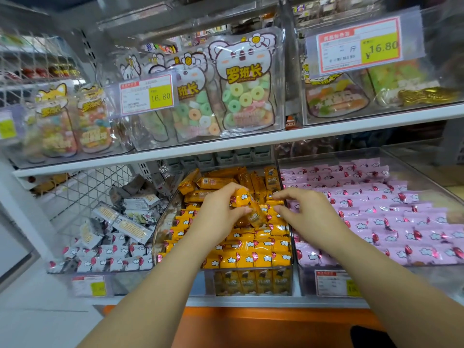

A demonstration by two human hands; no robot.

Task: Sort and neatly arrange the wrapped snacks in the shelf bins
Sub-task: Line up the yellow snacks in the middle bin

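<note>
This is a shop, it seems a snack aisle. White shelves [326, 126] carry clear bins [251, 282] full of wrapped snacks [376, 222] in grey, yellow and pink. Candy bags [247, 91] stand on the upper shelf. Price tags [359, 45] reading "16.80" hang at the bins' front edges.

bag [247, 81] above left hand [221, 212]: 罗班长 | left tag [148, 95] up-left of it: 16.80 | right tag [359, 46] above right hand [308, 214]: ¥16.80, 斤
</note>
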